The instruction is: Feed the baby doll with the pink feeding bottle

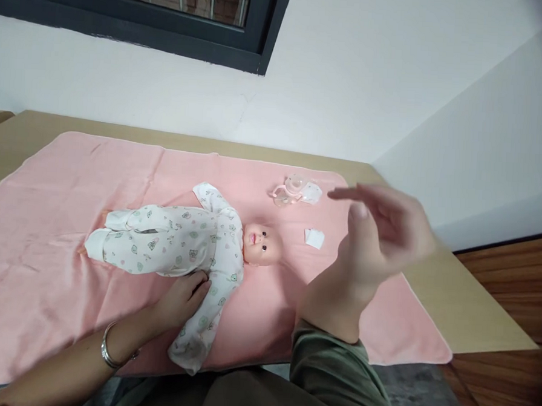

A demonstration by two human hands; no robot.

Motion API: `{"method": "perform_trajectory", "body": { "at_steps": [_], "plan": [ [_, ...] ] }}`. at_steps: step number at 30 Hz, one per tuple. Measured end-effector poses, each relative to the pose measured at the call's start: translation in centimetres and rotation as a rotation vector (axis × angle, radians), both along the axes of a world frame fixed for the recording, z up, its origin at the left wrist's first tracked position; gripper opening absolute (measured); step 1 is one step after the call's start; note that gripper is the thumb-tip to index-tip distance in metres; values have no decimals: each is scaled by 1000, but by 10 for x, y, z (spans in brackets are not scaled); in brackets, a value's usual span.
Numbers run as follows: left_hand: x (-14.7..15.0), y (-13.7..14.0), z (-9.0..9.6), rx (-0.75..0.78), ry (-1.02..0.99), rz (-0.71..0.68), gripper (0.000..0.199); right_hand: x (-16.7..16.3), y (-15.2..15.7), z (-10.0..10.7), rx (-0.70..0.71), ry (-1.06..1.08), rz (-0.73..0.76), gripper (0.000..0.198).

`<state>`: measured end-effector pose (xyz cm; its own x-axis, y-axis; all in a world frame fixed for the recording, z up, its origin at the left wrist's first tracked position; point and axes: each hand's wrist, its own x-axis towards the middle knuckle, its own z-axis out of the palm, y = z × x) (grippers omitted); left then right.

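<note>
Head view. A baby doll [182,244] lies on its back on a pink blanket [47,215], which is spread over a tan surface [465,310] set against a white wall. The doll's head points toward the right of the picture and its feet toward the left. It wears a white sleepsuit with a small green and grey print. One sleeve reaches toward the wall; the other sleeve lies toward the near edge of the blanket.

The left hand [182,298] rests on the doll's side at the waist, beside the near sleeve, fingers bent and touching the cloth. Its grip is narrow; whether it pinches the fabric cannot be told. A metal bangle [109,346] sits on that wrist.

The right hand [378,245] is raised above the blanket, right of the doll's head, well apart from the doll. It is blurred. Its grip is wide, fingers loosely spread, holding nothing. A green sleeve [330,363] covers the forearm.

A pale pink feeding bottle [287,190] lies on the blanket beyond the doll's head, with a small white cloth [314,193] just beside it. A small white folded piece [314,237] lies between the doll's head and the right hand. A dark-framed window [171,28] sits above.
</note>
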<state>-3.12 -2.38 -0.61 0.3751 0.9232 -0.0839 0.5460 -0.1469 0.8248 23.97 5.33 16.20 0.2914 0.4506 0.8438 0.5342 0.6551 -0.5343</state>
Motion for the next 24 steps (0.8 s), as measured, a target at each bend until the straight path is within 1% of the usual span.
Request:
{"method": "perform_trajectory", "body": {
  "at_steps": [2, 3, 4, 5, 6, 7, 9, 10, 11, 13, 14, 16, 18, 21, 24],
  "plan": [
    [0, 0, -1, 2, 0, -2, 34, -14, -23, 0, 187, -10, -49, 13],
    [0, 0, -2, 7, 0, -5, 34, -16, -27, -3, 230, -7, -59, 14],
    [0, 0, -3, 14, 2, -10, 35, -17, -26, -7, 230, -6, -50, 16],
    [0, 0, -4, 25, 5, -13, 35, -16, -19, -13, 183, -8, -30, 19],
    [0, 1, -4, 38, 8, -16, 35, -13, -8, -21, 106, -9, -6, 21],
    [0, 1, -5, 51, 11, -18, 35, -10, 7, -30, 6, -9, 40, 20],
    [-1, 2, -7, 72, 21, -19, 33, -3, 42, -55, -179, 74, 141, 18],
    [-1, 2, -7, 79, 26, -19, 33, 1, 59, -70, -260, 157, 171, 17],
    [-1, 2, -8, 81, 30, -18, 33, 4, 75, -85, -312, 283, 171, 16],
    [0, 3, -10, 78, 36, -18, 33, 12, 99, -118, -390, 529, 118, 13],
    [0, 3, -10, 77, 34, -20, 33, 15, 107, -133, -446, 630, 101, 12],
    [0, 4, -10, 75, 29, -22, 32, 21, 112, -157, -568, 751, 178, 16],
    [0, 4, -10, 71, 27, -24, 31, 24, 111, -172, -668, 793, 284, 20],
    [-1, 3, -8, 54, 30, -32, 32, 28, 108, -185, -749, 796, 382, 25],
    [-2, 3, -5, 36, 36, -41, 34, 30, 110, -192, -802, 769, 380, 25]
  ]
}}
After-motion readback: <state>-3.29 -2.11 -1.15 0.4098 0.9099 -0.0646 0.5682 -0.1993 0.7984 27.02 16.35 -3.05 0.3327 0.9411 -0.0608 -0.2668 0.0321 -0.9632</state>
